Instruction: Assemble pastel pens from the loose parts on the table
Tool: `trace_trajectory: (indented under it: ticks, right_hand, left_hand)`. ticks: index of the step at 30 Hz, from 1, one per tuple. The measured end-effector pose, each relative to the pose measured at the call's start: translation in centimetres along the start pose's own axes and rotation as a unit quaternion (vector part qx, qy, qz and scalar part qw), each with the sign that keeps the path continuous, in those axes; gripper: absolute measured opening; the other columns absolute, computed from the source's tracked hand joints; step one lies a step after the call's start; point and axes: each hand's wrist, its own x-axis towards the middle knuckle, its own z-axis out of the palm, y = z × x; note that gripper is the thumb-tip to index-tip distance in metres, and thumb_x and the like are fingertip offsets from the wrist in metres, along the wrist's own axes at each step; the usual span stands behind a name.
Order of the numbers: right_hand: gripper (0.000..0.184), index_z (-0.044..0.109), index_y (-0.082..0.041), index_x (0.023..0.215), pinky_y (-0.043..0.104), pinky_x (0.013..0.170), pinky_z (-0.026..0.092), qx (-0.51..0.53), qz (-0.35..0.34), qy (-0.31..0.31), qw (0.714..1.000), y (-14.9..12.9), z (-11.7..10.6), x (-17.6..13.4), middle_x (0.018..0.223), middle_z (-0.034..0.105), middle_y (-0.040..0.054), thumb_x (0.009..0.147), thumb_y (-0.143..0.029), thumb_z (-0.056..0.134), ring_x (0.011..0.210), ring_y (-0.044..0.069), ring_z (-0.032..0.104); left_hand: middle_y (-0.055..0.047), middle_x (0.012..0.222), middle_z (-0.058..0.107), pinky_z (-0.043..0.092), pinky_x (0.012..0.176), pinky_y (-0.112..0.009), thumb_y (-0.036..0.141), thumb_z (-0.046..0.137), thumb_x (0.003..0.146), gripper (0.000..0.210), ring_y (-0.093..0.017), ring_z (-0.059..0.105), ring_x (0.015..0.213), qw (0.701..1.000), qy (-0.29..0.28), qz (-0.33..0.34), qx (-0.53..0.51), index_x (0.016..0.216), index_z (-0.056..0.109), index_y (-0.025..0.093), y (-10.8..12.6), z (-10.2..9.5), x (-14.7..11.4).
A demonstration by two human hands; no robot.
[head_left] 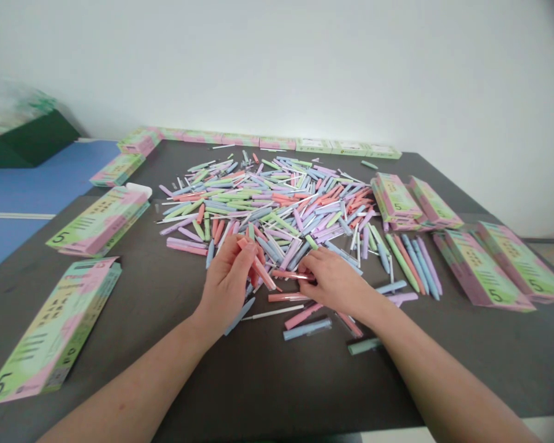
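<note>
Pink pen (258,266) gripped, both hands closed

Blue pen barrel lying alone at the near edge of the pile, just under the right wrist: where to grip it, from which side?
Judging by its pose, pinch the blue pen barrel at mid-length across its narrow width, coming straight down from above. It lies flat on the dark table, nearly crosswise, with bare table on its near side. The right hand is closest; a pink barrel lies close on the far side.

Packing room: pen heap (277,203), boxes (99,221)
</note>
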Motion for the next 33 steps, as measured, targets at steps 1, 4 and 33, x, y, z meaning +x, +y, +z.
trace_trajectory:
  ticks: [1, 4, 33]
  right_hand:
    - [0.005, 0.061, -0.017, 0.077, 0.032, 0.071, 0.035, -0.003, 0.0, -0.002, 1.0, 0.0, 0.0, 0.0, 0.077, 0.063, 0.0054, 0.078, -0.019, 0.057, 0.077, 0.02, 0.053]
    - [0.005, 0.061, -0.017, 0.077, 0.032, 0.071, 0.035, -0.015, 0.004, -0.007, 1.0, -0.1, 0.0, 0.2, 0.079, 0.064, 0.0066, 0.077, -0.019, 0.057, 0.078, 0.021, 0.053]
    - [0.017, 0.067, -0.017, 0.089, 0.025, 0.061, 0.034, 0.17, 0.079, -0.003, 0.982, 1.1, -1.0, -0.6, 0.072, 0.065, 0.0021, 0.086, -0.018, 0.05, 0.065, 0.015, 0.056]
  left_hand:
    - [0.003, 0.07, 0.053, 0.043, 0.048, -0.02, 0.035, 0.052, 0.092, 0.024, -0.008, 0.051, 0.053, 1.0, 0.0, -0.002, 0.002, 0.075, 0.053, 0.018, 0.0, 0.0, 0.0]
    - [0.003, 0.07, 0.053, 0.042, 0.046, -0.02, 0.035, 0.052, 0.091, 0.024, -0.008, 0.05, 0.052, 1.0, -0.001, -0.006, 0.0, 0.074, 0.053, 0.018, 0.0, 0.1, 0.0]
    - [0.005, 0.066, 0.049, 0.042, 0.05, -0.022, 0.032, 0.047, 0.095, 0.026, -0.007, 0.044, 0.049, 1.0, -0.028, -0.006, 0.012, 0.073, 0.051, 0.018, -0.1, 0.0, -0.1]
